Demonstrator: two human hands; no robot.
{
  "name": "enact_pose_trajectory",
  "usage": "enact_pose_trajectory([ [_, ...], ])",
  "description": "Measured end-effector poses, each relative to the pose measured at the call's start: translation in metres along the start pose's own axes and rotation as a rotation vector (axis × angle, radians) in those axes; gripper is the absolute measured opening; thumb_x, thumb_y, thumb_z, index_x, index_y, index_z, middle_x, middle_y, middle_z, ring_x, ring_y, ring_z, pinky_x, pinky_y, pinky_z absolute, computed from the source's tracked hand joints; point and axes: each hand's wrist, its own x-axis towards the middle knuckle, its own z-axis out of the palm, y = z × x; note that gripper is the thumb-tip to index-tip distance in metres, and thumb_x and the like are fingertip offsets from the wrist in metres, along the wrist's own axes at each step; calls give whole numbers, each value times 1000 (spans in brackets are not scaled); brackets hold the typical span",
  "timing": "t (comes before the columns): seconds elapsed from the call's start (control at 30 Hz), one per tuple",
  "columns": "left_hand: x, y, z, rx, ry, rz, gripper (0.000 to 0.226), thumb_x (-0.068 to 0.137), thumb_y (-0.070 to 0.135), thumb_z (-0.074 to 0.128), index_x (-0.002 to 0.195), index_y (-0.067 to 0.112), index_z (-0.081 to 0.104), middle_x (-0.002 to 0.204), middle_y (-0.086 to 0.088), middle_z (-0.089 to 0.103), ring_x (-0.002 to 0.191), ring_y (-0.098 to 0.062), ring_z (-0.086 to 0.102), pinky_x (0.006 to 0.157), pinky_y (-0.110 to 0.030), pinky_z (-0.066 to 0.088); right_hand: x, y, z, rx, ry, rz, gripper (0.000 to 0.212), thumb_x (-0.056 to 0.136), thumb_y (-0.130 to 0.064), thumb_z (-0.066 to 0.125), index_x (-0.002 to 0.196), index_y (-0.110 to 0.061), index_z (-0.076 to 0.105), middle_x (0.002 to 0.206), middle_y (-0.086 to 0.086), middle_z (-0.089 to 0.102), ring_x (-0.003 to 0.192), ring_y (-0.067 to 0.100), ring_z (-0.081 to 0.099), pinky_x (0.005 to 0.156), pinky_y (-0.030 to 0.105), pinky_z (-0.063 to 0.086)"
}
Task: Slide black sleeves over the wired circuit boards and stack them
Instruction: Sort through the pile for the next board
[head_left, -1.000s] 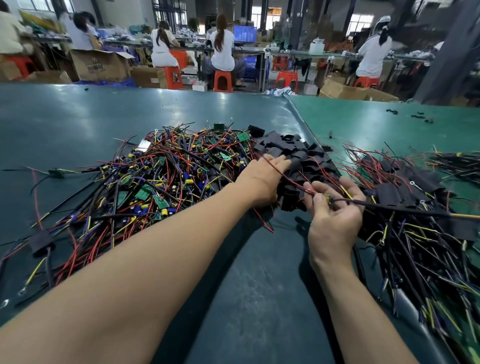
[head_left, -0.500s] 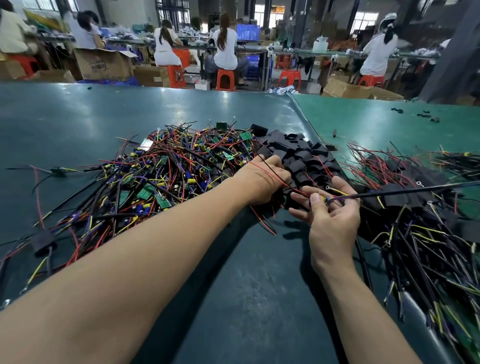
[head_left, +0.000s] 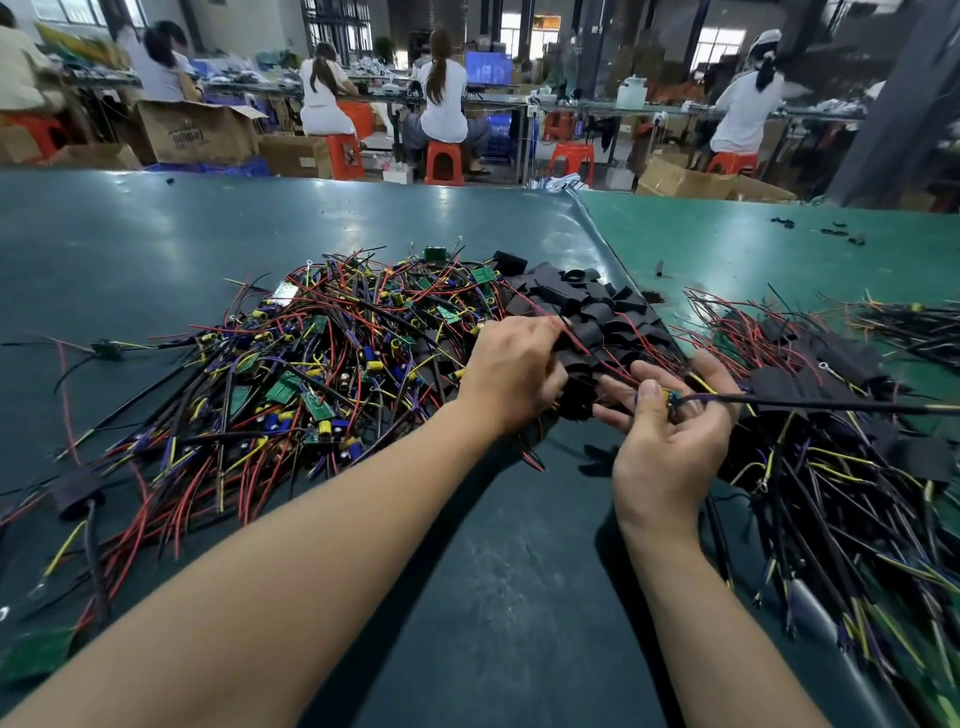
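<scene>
Pinching a small wired circuit board (head_left: 671, 401) between right thumb (head_left: 649, 410) and fingertips, right hand (head_left: 670, 441) curled round it, just right of the heap of loose black flat sleeves (head_left: 587, 317). Thick black cable (head_left: 810, 404) runs right from the board, across the pile of sleeved boards with black, yellow and red leads (head_left: 831, 441) right of the sleeve heap. Left hand (head_left: 511, 371) at the heap's near-left edge, fingers curled down into the sleeves; grip on a sleeve hidden, cannot tell. Thin red wire (head_left: 571, 332) crosses over left knuckles. Tangle of bare green boards with red, yellow, purple wires (head_left: 322, 364) left of the sleeve heap. All on dark green table mat (head_left: 493, 597).
</scene>
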Motion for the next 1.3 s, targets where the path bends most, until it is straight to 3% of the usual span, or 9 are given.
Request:
enact_pose_trajectory([
  [0.13, -20, 13, -23, -642, 320, -532, 29, 84, 10, 69, 112, 14, 67, 100, 3, 72, 92, -13, 70, 83, -31, 58, 2, 0, -2, -10, 17, 10, 33, 100, 6, 40, 128, -12, 33, 100, 12, 61, 58, 14, 66, 55, 25, 56],
  [0.2, -34, 14, -40, -816, 409, -641, 28, 83, 6, 69, 109, 16, 68, 100, 6, 71, 90, -10, 71, 83, -29, 59, 3, 1, -2, 2, 3, 25, 31, 99, 7, 43, 124, -11, 35, 97, 10, 63, 57, 13, 66, 56, 25, 57],
  [0.27, -47, 10, -60, -875, 421, -642, 28, 83, 1, 68, 104, 19, 70, 96, 8, 72, 87, -11, 72, 82, -35, 60, 3, 2, -1, 13, -39, 55, 31, 97, 8, 48, 121, -10, 39, 96, 8, 65, 62, 15, 70, 61, 26, 58],
  [0.43, -95, 1, -90, -616, 174, -461, 36, 81, 6, 71, 110, 27, 68, 98, 14, 72, 90, -3, 69, 80, -23, 58, 0, 1, 3, 119, -130, 200, 37, 91, 11, 58, 110, -20, 51, 83, 9, 72, 79, 25, 74, 70, 30, 60],
  [0.57, -114, -8, -88, -455, 197, -422, 36, 80, 4, 73, 110, 24, 67, 93, 22, 68, 87, 5, 67, 80, -19, 56, -1, 3, 2, 161, -186, 286, 36, 89, 12, 60, 111, -16, 54, 79, 8, 72, 78, 28, 74, 69, 28, 59],
  [0.8, -108, -14, -81, -373, 270, -359, 47, 78, 6, 75, 122, 17, 62, 106, 9, 68, 99, -8, 66, 88, -34, 56, -4, 2, -1, 95, -280, 318, 32, 87, 13, 62, 104, -14, 60, 77, 4, 68, 71, 21, 71, 67, 26, 58],
  [1.3, -108, -20, -81, -422, 277, -366, 48, 79, 12, 71, 125, 20, 58, 111, 3, 66, 105, -17, 63, 89, -42, 55, -2, 2, -6, 9, -297, 307, 29, 85, 13, 63, 98, -12, 63, 73, 1, 69, 67, 17, 68, 63, 23, 55],
])
